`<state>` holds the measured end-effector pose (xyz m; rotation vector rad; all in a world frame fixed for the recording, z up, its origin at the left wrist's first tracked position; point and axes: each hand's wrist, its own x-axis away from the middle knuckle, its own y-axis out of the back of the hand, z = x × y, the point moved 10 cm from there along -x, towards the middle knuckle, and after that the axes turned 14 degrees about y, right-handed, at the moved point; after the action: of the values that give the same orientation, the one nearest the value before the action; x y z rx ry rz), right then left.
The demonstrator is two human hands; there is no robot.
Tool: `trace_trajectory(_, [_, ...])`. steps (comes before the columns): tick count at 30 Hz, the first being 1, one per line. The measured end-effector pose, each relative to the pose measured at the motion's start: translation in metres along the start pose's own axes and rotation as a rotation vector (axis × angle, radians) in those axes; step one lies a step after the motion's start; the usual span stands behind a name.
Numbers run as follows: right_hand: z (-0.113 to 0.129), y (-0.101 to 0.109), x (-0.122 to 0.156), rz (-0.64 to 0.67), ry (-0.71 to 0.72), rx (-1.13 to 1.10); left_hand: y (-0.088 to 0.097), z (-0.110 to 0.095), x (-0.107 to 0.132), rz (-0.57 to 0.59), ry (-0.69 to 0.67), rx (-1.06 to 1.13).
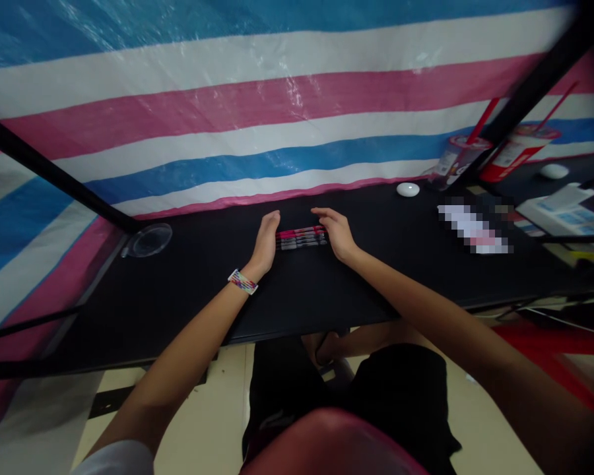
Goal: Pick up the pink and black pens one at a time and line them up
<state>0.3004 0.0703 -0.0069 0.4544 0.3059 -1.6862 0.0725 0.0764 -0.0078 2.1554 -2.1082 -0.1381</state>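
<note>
Left hand [266,243]: grip flat and spread, palm turned inward, fingers straight, set edge-on against the left end of the pen row [301,238]. Beaded wristband [243,282] on that wrist.

Right hand [335,232]: grip loosely spread, fingers curved over the right end of the pen row, fingertips reaching above its far edge. Cannot tell whether the fingertips touch the pens; nothing is pinched.

Pen row: a tight side-by-side bundle of pens, pink and dark barrels, lying flat on the black counter [188,284], bracketed between the two hands, near the counter's far edge.

Relative to the pen row:
- Far left, at the counter's corner: a clear plastic lid [148,240], lying flat.
- Right and slightly beyond: a small white oval object [408,189], well apart.
- Further right: two lidded drink cups [517,152] with red straws, near a black post [534,89].
- Far right: white printed boxes [564,210] on the counter.
- Behind: striped tarp [257,99], blue, white and pink, as backdrop.
- Below, nearer the person: black shorts [400,396] and pale floor [212,409].
</note>
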Motion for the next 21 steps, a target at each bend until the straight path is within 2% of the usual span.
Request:
trace_trajectory(4, [0.000,0.026,-0.014,-0.050,0.042,0.221,0.027,-0.005,-0.008,-0.132,0.003,-0.064])
trace_trajectory(6, [-0.003,0.042,-0.022,-0.075,0.036,0.347,0.042,-0.012,-0.013,-0.199,-0.016,-0.223])
trace_trajectory(8, [-0.006,0.053,-0.029,-0.043,0.049,0.495,0.052,-0.020,-0.018,-0.228,-0.046,-0.452])
trace_trajectory(11, [-0.005,0.057,-0.035,0.063,0.131,0.745,0.063,-0.019,-0.021,-0.253,-0.019,-0.761])
trace_trajectory(14, [-0.011,0.057,-0.034,0.170,0.130,0.932,0.070,-0.016,-0.017,-0.305,0.019,-0.973])
trace_trajectory(18, [-0.016,0.053,-0.029,0.280,0.099,1.041,0.071,-0.012,-0.011,-0.329,0.051,-1.071])
trace_trajectory(21, [-0.013,0.051,-0.027,0.299,0.098,1.063,0.070,-0.010,-0.011,-0.325,0.053,-1.074])
